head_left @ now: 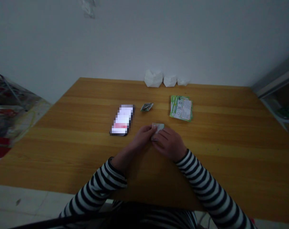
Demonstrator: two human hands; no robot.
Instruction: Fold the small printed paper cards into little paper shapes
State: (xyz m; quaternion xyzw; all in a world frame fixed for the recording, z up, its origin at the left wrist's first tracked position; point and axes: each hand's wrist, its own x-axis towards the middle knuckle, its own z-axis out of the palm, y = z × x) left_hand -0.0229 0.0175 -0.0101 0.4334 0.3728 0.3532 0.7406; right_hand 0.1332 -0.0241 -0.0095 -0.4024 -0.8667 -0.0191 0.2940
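Between my two hands, over the near middle of the wooden table, is a small folded piece of printed paper or card, pale with a greenish tint. My left hand pinches its left side with the thumb on top. The fingers of my right hand are closed over its right side and hide much of it. Just beyond my hands lies a small folded piece with dark and green print. A stack of green-and-white printed cards or leaflets rests farther right, its sheets slightly fanned.
A phone with a lit, blurred screen lies left of my hands. Along the wall at the table's back edge stand three white crumpled or folded paper shapes. A shelf is at the right; cluttered items are at the left.
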